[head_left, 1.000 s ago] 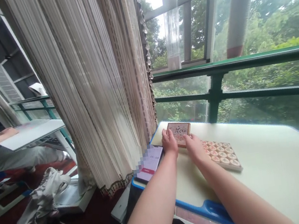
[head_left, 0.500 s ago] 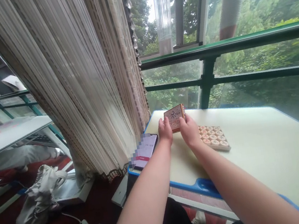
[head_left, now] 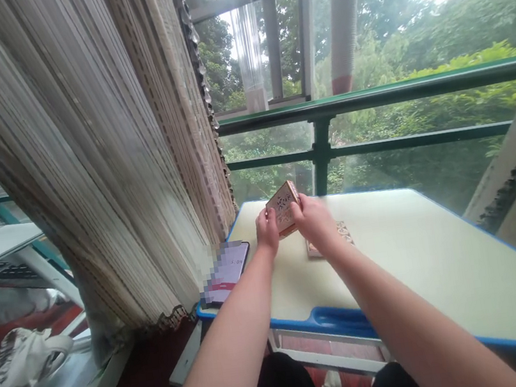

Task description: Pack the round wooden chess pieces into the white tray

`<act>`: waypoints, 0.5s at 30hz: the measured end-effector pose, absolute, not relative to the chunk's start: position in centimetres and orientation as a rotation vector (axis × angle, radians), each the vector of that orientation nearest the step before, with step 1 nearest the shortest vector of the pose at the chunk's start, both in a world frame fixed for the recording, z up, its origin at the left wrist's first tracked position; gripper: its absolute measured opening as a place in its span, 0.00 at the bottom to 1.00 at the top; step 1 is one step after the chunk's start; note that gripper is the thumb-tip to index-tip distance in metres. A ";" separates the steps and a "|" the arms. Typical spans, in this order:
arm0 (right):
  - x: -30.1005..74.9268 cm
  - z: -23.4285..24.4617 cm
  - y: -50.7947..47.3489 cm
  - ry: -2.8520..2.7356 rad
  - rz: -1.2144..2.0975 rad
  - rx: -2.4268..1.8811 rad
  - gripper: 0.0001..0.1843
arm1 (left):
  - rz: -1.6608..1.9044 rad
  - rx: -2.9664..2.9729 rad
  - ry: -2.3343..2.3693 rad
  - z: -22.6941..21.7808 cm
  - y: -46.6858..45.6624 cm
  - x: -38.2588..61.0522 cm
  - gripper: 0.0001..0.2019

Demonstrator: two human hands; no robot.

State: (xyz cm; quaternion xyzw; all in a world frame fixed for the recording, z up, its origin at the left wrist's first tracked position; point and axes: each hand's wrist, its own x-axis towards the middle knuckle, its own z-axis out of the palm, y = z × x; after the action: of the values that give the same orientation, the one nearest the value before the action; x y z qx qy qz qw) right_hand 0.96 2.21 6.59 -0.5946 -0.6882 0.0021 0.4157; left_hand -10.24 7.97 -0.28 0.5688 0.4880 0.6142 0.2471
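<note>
Head view, and the little printed box (head_left: 283, 208) is held tilted between the left hand (head_left: 267, 232) and right hand (head_left: 315, 224), though I can't tell if it's touching the counter (head_left: 397, 282). The fingers (head_left: 299, 208) are curled in and closed on its sides, not spread. It looks light and stiff to me, maybe card or thin wood, so I'd grip the long edges and go easy on the corners. The left arm (head_left: 232, 346) and right arm (head_left: 405, 320) reach forward from the bottom of the view. The phone (head_left: 225, 273) lies left of the left fingers, and a tray of round pieces (head_left: 344, 231) sits just past the right fingers.
</note>
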 end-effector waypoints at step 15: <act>12.2 2.2 -1.0 -1.451 0.430 -1.673 0.25 | 1.270 2.018 1.031 -0.3 4.0 -7.4 0.25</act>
State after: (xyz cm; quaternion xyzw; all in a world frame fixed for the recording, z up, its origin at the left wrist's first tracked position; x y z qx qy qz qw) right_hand 12.24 -1.03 2.24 -0.6699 -0.5812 0.1724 0.4286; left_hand -7.35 4.04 -0.28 0.7484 0.3823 0.4708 0.2685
